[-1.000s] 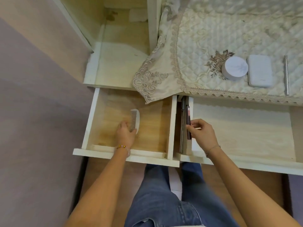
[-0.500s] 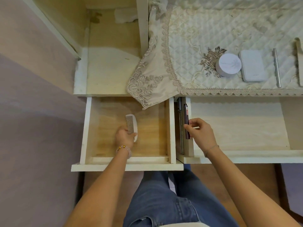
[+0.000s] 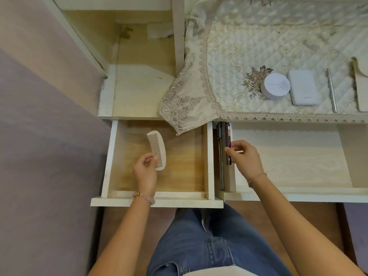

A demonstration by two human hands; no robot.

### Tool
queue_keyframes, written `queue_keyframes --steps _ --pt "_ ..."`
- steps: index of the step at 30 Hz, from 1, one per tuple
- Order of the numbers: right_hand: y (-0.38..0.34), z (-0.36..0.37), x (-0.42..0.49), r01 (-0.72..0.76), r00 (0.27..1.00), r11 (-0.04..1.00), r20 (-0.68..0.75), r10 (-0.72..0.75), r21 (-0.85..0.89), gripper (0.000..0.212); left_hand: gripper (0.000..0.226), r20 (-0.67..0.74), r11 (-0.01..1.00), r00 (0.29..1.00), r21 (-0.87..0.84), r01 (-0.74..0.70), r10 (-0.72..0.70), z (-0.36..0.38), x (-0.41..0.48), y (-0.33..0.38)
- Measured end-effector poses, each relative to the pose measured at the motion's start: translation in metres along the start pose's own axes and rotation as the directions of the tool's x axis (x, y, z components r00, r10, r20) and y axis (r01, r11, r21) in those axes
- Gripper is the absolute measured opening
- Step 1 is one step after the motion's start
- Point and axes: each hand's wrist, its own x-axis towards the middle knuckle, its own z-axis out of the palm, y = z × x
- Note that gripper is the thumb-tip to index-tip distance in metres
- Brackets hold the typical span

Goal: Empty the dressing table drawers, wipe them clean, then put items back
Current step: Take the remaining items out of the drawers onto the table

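Two drawers of the dressing table stand pulled out. Inside the left drawer (image 3: 179,156), my left hand (image 3: 145,172) pinches the near end of a white comb (image 3: 157,148), which points away from me. My right hand (image 3: 246,158) grips a slim dark tube with a pink band (image 3: 228,136) at the left edge of the wide right drawer (image 3: 288,156). The tube lies along the drawer's left wall, beside the metal runner (image 3: 220,156).
On the quilted lace cloth (image 3: 239,56) of the table top lie a round white jar (image 3: 275,86), a white flat case (image 3: 303,87), a thin metal stick (image 3: 331,90) and a beige object (image 3: 361,90) at the right edge. A lace corner (image 3: 179,114) hangs over the left drawer. My jeans-clad legs are below.
The view has tilted so the drawers sit lower in the frame. My left hand has slid back along the comb, which shows more fully. My right hand keeps hold of the tube.
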Motion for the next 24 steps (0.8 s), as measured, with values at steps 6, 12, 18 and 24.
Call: queue_keyframes --steps 6,12,18,24 --pt "-0.008 -0.009 0.011 0.002 1.000 0.999 0.005 -0.002 0.046 0.015 0.017 -0.065 0.982 0.986 -0.102 -0.160 0.154 -0.003 -0.013 0.032" --pt "-0.016 -0.026 0.030 0.019 0.999 0.997 -0.029 -0.017 0.075 0.011 0.019 0.102 0.972 0.977 -0.163 -0.170 0.188 0.035 -0.018 0.068" --pt "-0.037 -0.046 0.063 0.050 0.998 0.996 -0.031 -0.047 0.073 0.010 0.017 0.207 0.972 0.954 -0.142 -0.188 0.215 0.093 -0.013 0.113" --pt "-0.061 -0.058 0.106 0.094 0.993 0.995 -0.067 -0.095 -0.014 0.027 0.024 0.180 0.980 0.965 -0.098 -0.174 0.189 0.142 0.008 0.151"
